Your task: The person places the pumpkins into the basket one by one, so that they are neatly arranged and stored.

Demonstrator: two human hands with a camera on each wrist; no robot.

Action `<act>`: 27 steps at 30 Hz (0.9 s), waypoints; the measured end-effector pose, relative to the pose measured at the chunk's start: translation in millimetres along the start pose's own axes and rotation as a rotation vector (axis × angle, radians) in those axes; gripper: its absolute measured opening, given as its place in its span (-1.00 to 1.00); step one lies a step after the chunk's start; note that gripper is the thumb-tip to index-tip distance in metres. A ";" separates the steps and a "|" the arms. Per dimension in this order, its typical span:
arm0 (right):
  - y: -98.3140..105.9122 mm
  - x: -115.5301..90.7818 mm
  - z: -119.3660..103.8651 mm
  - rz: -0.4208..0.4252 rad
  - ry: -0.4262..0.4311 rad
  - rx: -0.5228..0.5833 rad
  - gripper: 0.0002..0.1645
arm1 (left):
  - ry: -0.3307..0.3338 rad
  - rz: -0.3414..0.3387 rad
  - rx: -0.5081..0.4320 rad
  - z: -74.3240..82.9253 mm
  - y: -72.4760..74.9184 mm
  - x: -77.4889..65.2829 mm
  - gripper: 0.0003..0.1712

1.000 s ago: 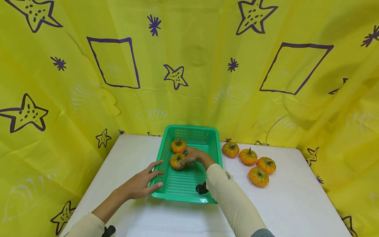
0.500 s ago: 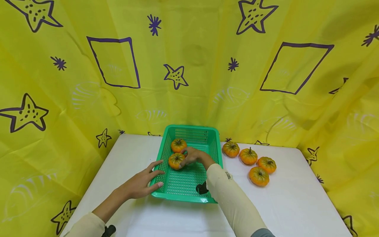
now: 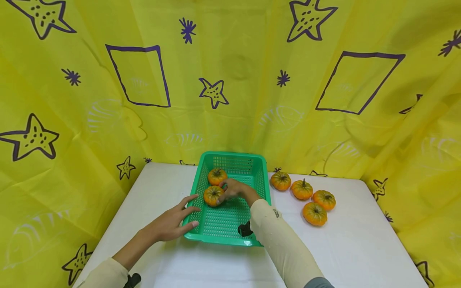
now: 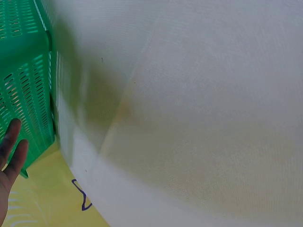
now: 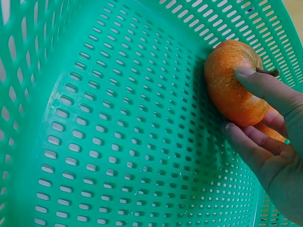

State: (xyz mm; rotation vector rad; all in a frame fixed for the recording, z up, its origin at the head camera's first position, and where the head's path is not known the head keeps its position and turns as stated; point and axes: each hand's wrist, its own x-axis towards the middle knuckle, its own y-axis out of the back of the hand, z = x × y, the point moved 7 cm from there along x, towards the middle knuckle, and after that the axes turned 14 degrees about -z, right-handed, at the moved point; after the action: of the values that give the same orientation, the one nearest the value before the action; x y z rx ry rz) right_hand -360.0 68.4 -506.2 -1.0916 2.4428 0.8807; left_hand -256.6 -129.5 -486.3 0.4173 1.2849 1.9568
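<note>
A green plastic basket [image 3: 223, 240] with slotted walls stands on the white table. Inside it, along the left side, are two small orange pumpkins. My right hand [image 3: 232, 189] reaches in and holds the nearer pumpkin [image 3: 212, 196], close by the left wall. In the right wrist view the thumb [image 5: 265, 85] lies on top of this pumpkin near its stem, with the fingers beneath it. The farther pumpkin [image 3: 217, 176] sits just behind. At the basket's left rim, my left hand [image 3: 174, 222] has its fingers spread and slightly bent, overlapping the wall.
On the table right of the basket lies a loose group of several small pumpkins [image 3: 315, 214]. A yellow curtain [image 3: 237, 120] with starfish drawings hangs behind the table and along both sides. The white table [image 3: 360, 240] extends in front of the basket.
The right hand has shifted the nearer pumpkin slightly left, closer to the basket's left wall. The left hand and the basket stay in place.
</note>
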 end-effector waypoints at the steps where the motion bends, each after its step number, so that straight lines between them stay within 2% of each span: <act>1: -0.1 0.3 0.2 -0.001 0.001 0.003 -0.17 | 0.000 -0.001 -0.004 -0.2 -0.2 -0.1 -0.43; 16: 3.6 0.4 2.6 -0.003 -0.014 0.009 -0.20 | -0.003 0.006 -0.008 0.1 -0.7 -0.8 -0.43; 21: 16.2 -5.7 -3.0 0.017 0.013 -0.050 -0.24 | -0.003 0.005 -0.007 -0.2 -0.2 -1.6 -0.43; 27: 39.9 -26.0 -14.4 0.060 0.066 -0.120 -0.20 | 0.009 -0.002 -0.010 -1.9 -1.0 -0.5 -0.43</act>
State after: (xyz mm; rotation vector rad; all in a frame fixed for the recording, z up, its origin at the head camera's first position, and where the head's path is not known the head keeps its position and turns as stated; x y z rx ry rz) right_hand -373.6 94.1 -465.8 -1.1103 2.5167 1.0376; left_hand -257.0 -130.9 -487.9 0.4023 1.2798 1.9649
